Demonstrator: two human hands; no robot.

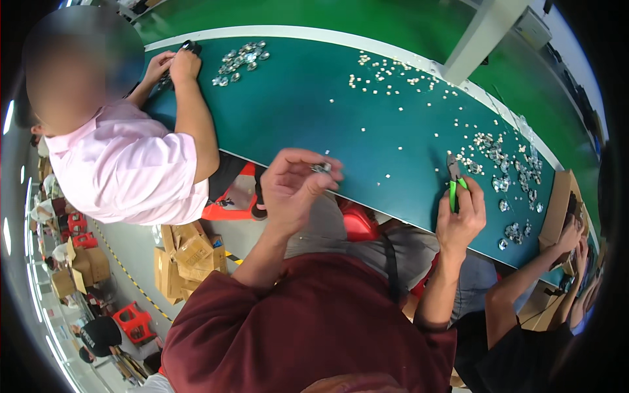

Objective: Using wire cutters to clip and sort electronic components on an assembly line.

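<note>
My left hand [293, 190] is raised at the table's near edge, palm up. Its thumb and fingers pinch a small shiny metallic piece [320, 168], too small to make out fully. To the right, my right hand [462, 215] is wrapped round the green handles of a pair of cutting pliers [453, 175]. The plier jaws point away from me over the green tabletop [282, 111]. Just beyond the pliers lie many small pale square bits [470, 165] and a spread of shiny clear-and-silver pieces [501, 183].
More pale bits [393, 75] are scattered at the far side, and another shiny pile [239, 60] lies far left. A white post [485, 39] stands at the far edge. A person in pink [131, 164] works at left; another's arms reach toward a cardboard box [558, 206] at right.
</note>
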